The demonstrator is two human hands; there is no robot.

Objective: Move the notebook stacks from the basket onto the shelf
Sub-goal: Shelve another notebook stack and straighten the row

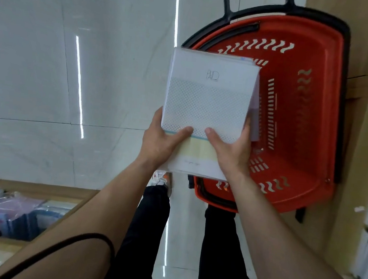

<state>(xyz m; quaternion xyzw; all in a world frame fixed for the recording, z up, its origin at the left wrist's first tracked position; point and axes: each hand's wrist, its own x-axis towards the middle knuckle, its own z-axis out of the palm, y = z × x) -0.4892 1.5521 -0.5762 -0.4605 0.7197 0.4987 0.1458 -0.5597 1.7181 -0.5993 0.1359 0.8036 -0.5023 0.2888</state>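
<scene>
Gripping a stack of white, mesh-patterned paper notebooks (207,101) at its near end, the left hand (162,141) and right hand (229,153) press their thumbs on the top cover and wrap their fingers round the sides, probably so the loose pile does not slide apart. The pile is in the air above the red slotted plastic basket (311,130). The pale wooden shelf (366,83) at right looks like its destination.
</scene>
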